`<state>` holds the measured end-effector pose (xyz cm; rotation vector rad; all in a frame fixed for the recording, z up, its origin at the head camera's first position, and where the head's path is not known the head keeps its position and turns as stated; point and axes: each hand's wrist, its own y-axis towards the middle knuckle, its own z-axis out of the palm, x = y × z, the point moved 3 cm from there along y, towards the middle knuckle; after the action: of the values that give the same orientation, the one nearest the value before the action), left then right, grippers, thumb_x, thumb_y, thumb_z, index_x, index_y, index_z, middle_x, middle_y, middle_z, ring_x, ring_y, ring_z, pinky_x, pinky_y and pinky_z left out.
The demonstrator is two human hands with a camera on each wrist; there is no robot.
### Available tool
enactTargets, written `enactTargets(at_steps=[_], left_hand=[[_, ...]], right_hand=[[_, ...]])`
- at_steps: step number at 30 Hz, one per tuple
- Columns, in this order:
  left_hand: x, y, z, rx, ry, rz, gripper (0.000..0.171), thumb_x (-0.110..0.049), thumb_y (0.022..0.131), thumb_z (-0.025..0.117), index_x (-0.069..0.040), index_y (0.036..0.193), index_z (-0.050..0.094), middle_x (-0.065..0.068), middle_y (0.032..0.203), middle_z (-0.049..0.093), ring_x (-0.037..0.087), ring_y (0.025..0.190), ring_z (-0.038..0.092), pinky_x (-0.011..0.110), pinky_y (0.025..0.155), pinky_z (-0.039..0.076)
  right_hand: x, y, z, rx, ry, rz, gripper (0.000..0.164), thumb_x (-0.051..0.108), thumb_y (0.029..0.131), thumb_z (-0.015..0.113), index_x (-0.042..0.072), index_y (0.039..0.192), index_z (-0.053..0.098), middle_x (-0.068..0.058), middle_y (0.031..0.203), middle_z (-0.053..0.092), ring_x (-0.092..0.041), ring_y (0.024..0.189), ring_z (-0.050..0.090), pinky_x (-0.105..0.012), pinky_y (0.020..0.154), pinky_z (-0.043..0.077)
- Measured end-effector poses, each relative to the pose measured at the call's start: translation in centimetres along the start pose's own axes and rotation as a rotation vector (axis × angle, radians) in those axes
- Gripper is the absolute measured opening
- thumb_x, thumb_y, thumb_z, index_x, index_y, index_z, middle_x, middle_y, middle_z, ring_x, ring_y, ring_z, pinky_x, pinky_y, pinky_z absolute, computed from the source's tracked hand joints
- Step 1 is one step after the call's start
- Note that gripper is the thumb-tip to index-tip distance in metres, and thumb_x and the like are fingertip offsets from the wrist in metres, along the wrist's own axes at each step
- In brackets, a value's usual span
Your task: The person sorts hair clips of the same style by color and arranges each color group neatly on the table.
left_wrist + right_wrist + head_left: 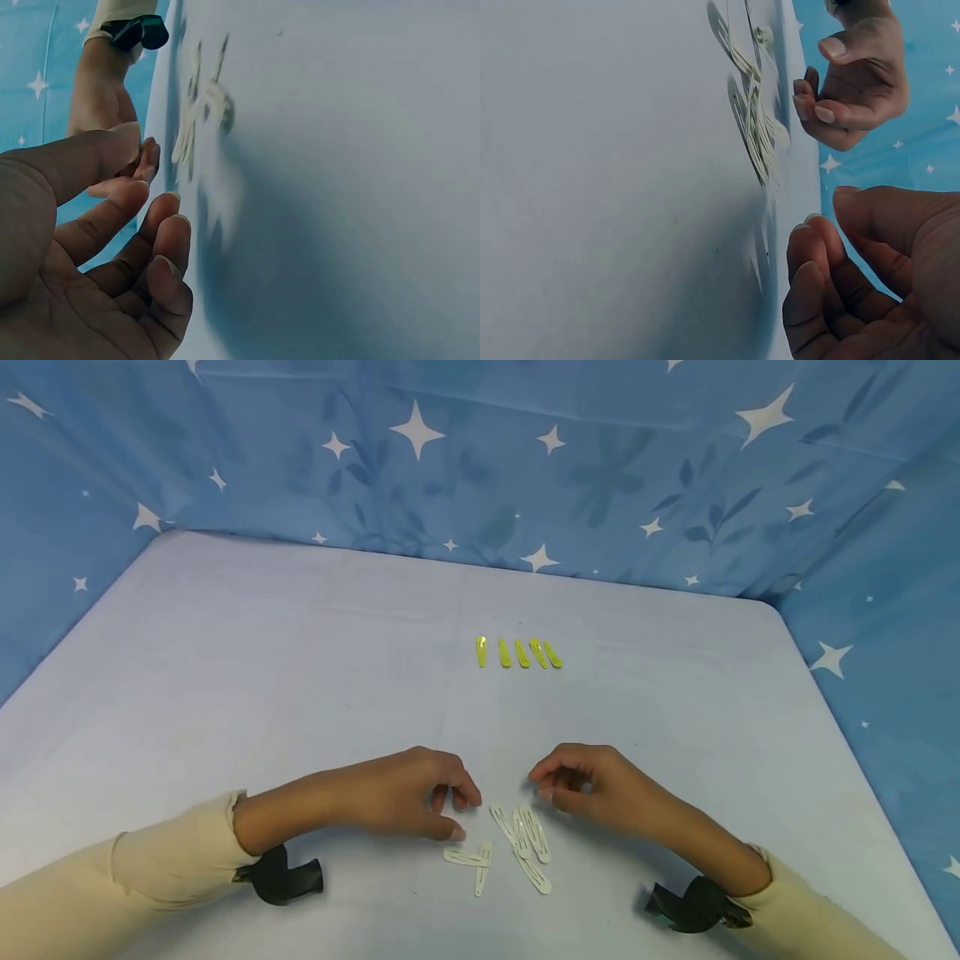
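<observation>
Several cream snap hair clips (531, 835) lie in a loose, overlapping pile on the white table between the two hands. Two more cream clips (467, 857) cross each other just left of that pile. My left hand (408, 793) hovers at the pile's left, its fingers loosely bent and thumb apart, holding nothing. On the other side, my right hand (600, 785) hangs over the table with relaxed, bent fingers and nothing between them. In the right wrist view the thumb and fingers of the right hand (870, 277) stand apart, beyond the clips (757, 135).
Farther back on the white table (300, 635), several yellow snap hair clips (522, 653) lie side by side in a row. A blue curtain (480, 468) with white stars hangs along the back and sides. Black straps (285, 877) sit at both wrists.
</observation>
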<state>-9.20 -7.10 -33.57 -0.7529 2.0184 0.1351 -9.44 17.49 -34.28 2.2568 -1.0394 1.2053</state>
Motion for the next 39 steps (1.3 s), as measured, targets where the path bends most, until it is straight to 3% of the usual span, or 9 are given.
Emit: enactTargets(at_steps=[8,15,21,25,31,39], left_hand=[[-0.4,0.0,1.5,0.039,0.028,0.003,0.025,-0.014,0.081,0.080,-0.013,0.103,0.070,-0.012,0.089,0.057,0.007,0.080,0.053,0.022,0.073,0.046],[-0.6,-0.2,2.3,0.023,0.090,0.027,0.027,-0.010,0.079,0.080,-0.012,0.104,0.070,-0.014,0.089,0.054,0.004,0.080,0.050,0.021,0.076,0.044],[-0.5,-0.4,2.6,0.020,0.151,0.041,0.025,-0.009,0.078,0.080,-0.012,0.101,0.071,-0.014,0.084,0.052,0.004,0.078,0.048,0.022,0.078,0.041],[-0.5,-0.4,2.8,0.018,0.191,0.087,0.024,-0.005,0.079,0.078,-0.012,0.100,0.070,-0.014,0.081,0.050,0.003,0.079,0.048,0.021,0.079,0.041],[-0.5,-0.4,2.8,0.010,0.210,0.121,0.020,-0.003,0.081,0.075,-0.013,0.099,0.073,-0.016,0.080,0.050,0.003,0.081,0.048,0.020,0.078,0.042],[-0.5,-0.5,2.7,0.007,0.217,0.112,0.013,-0.003,0.084,0.073,-0.013,0.091,0.076,-0.018,0.078,0.051,0.001,0.078,0.049,0.019,0.075,0.043]], right_hand=[[0.3,-0.3,1.0,0.030,0.004,0.017,0.020,0.009,0.087,0.074,0.010,0.107,0.070,0.003,0.092,0.065,-0.011,0.074,0.059,-0.025,0.065,0.049],[0.2,-0.5,1.6,0.071,-0.041,0.040,0.029,0.016,0.082,0.080,0.016,0.109,0.069,0.008,0.089,0.061,-0.009,0.073,0.056,-0.024,0.063,0.047],[0.2,-0.5,1.9,0.074,-0.117,-0.001,0.032,0.024,0.081,0.081,0.017,0.110,0.068,0.008,0.092,0.059,-0.009,0.077,0.055,-0.023,0.066,0.047],[0.3,-0.6,2.0,0.066,-0.184,-0.039,0.033,0.030,0.083,0.079,0.015,0.110,0.068,0.009,0.093,0.057,-0.008,0.080,0.052,-0.023,0.069,0.045],[0.4,-0.7,2.2,0.061,-0.235,-0.056,0.027,0.025,0.085,0.077,0.014,0.108,0.068,0.010,0.095,0.057,-0.006,0.081,0.051,-0.023,0.070,0.045],[0.7,-0.5,2.2,0.048,-0.186,-0.023,0.026,0.017,0.083,0.079,0.014,0.105,0.066,0.008,0.091,0.057,-0.007,0.076,0.053,-0.023,0.067,0.046]])
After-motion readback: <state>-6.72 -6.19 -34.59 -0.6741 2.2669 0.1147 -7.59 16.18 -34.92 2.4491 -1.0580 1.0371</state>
